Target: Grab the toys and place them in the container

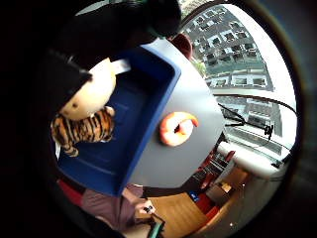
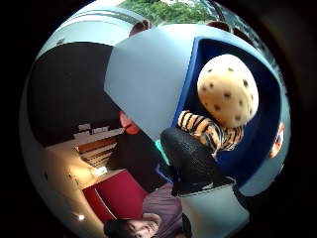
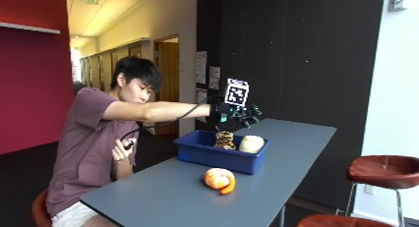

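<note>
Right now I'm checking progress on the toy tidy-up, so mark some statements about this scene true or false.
1. The gloved right hand holds the tiger-striped plush toy over the blue container. True.
2. The orange shrimp toy is already inside the container. False: it lies on the grey table, beside the container.
3. The container is red. False: it is blue.
4. A cream spotted plush toy sits at the container, next to the striped toy. True.
5. The shrimp toy touches the gloved hand. False: it lies apart, untouched.
</note>
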